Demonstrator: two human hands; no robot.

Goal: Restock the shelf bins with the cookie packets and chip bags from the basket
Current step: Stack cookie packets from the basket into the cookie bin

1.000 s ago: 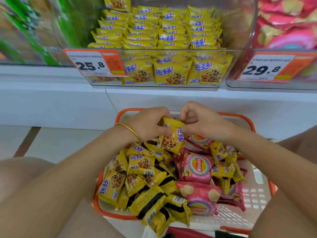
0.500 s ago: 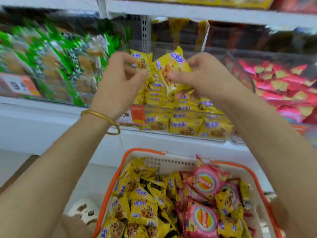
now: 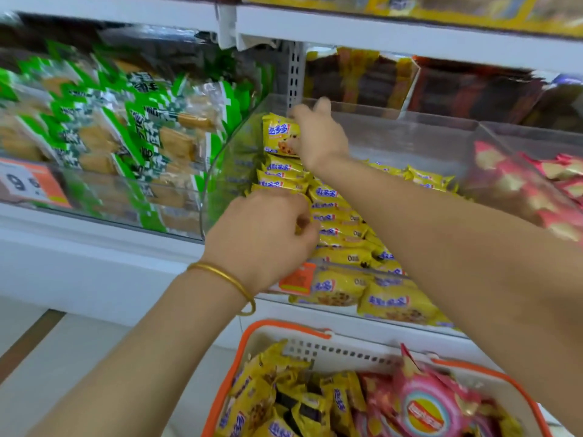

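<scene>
The right hand [image 3: 318,137] reached into the clear bin [image 3: 410,130] and gripped a cookie packet [image 3: 279,137] by its right edge, one finger raised above the rest. The packet stood upright against the bin's back left corner, over the rows [image 3: 334,216] already stocked. It was a small yellow pillow pack with a crimped top, blue lettering on a white patch, and a picture of a chocolate-chip cookie lower down.

The left hand [image 3: 262,234], with a gold bangle [image 3: 220,275] at the wrist, lay nearer the front of the same bin, its fingers curled down onto the rows. Whether it held a packet could not be told, since the fingertips were blurred and partly hidden. The rows were more of the same yellow packs, laid flat and overlapping from front to back, and an orange tag [image 3: 298,279] sat on the bin's front wall.

Below the white shelf [image 3: 94,272] sat the basket [image 3: 293,327], white with an orange rim. Loose yellow packs [image 3: 252,398] filled its left side and pink chip bags [image 3: 432,408] its right. The bin to the left held green packs [image 3: 126,127], and the bin to the right held red bags [image 3: 520,184].
</scene>
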